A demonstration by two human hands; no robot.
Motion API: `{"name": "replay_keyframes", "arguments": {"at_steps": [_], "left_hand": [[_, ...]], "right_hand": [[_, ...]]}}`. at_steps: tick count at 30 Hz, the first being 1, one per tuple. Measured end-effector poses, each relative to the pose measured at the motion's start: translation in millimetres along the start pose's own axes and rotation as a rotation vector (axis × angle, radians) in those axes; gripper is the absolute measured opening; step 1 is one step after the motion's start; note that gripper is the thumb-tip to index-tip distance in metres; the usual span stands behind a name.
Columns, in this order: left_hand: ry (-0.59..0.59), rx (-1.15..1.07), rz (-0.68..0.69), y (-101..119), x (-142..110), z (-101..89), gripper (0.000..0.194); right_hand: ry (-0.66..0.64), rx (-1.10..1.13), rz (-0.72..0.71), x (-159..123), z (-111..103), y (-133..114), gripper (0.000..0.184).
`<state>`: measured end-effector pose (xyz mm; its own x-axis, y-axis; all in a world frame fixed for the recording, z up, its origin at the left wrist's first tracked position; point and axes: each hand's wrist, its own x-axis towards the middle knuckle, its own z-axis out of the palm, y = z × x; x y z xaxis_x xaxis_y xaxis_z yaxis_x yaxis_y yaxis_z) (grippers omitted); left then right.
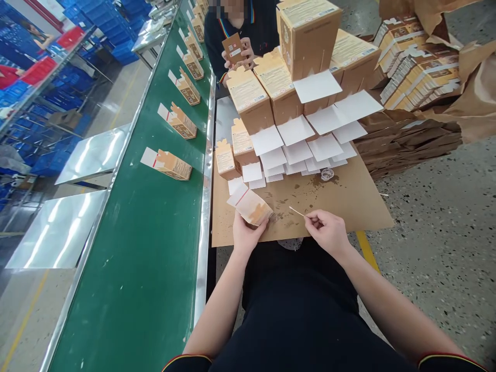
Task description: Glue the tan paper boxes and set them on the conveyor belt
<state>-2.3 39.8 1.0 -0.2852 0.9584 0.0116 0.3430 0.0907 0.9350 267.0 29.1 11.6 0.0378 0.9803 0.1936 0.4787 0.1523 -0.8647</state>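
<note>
My left hand (248,235) is closed round a small cardboard box (253,207) whose white flap, crossed by a red strip, stands open toward the upper left. Between the fingertips of my right hand (326,231) is a thin cotton swab (297,211), its tip pointing left toward the box. Both hands are over the front of a brown cardboard sheet (349,212) marked with dark wet spots. A small clear dish (327,174) sits on this sheet, just in front of stacked cartons (251,101) with white flaps (267,140) sticking out.
Left of me runs a green conveyor belt (155,248) with a metal edge, carrying a row of open boxes (176,165). Across the stack, a co-worker's hands (248,51) hold a brown box. Bundled flat cartons (422,77) lie on brown paper at right.
</note>
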Motion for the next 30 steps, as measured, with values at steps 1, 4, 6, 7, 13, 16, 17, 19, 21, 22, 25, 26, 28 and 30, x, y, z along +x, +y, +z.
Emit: {"name": "replay_keyframes", "arguments": {"at_steps": [1,4,6,7,13,16,17,19,21,22,25,26,28,30], "left_hand": [[0.002,0.028,0.005,-2.4,-2.2,1.2,0.076],[0.015,0.078,-0.004,-5.8,-4.9,3.7,0.071],[0.006,0.093,0.003,-4.4,-4.3,5.0,0.072],[0.001,0.098,0.012,-3.5,-3.7,5.3,0.072],[0.145,0.077,-0.051,-12.4,14.3,-35.4,0.065],[0.411,0.019,-0.06,-20.6,42.1,-99.3,0.078],[0.481,-0.002,-0.052,-22.4,53.0,-123.0,0.084],[0.572,-0.005,-0.077,-25.7,73.6,-165.3,0.091],[0.589,0.047,-0.169,-30.8,88.4,-193.6,0.09],[0.573,0.069,-0.211,-34.6,92.4,-201.4,0.09],[0.563,0.114,-0.244,-50.0,87.1,-202.5,0.097],[0.616,0.139,-0.227,-55.5,80.0,-197.5,0.1],[0.793,0.193,-0.158,-64.8,61.6,-183.1,0.094],[0.932,0.194,-0.044,-68.8,45.6,-166.1,0.073]], "right_hand": [[0.003,-0.001,0.007,-2.4,-3.3,-1.1,0.023],[0.002,0.0,0.025,-8.7,-7.9,-3.9,0.024],[-0.001,0.01,0.027,-10.2,-6.8,-4.4,0.025],[-0.001,0.018,0.026,-9.9,-5.5,-4.2,0.026],[0.077,0.059,0.062,-3.3,-5.6,2.0,0.03],[0.13,0.063,0.064,-1.0,-11.3,6.8,0.031],[0.137,0.067,0.06,0.3,-12.6,8.0,0.031],[0.139,0.073,0.051,4.3,-13.9,8.8,0.032],[0.138,0.069,0.04,9.5,-13.7,7.6,0.033],[0.138,0.066,0.034,12.0,-13.7,6.7,0.034],[0.148,0.058,0.021,16.0,-18.2,6.4,0.035],[0.16,0.052,0.025,15.6,-21.8,7.8,0.036],[0.203,0.033,0.048,11.9,-31.9,12.7,0.039],[0.258,0.014,0.079,5.7,-44.0,18.7,0.042]]}}
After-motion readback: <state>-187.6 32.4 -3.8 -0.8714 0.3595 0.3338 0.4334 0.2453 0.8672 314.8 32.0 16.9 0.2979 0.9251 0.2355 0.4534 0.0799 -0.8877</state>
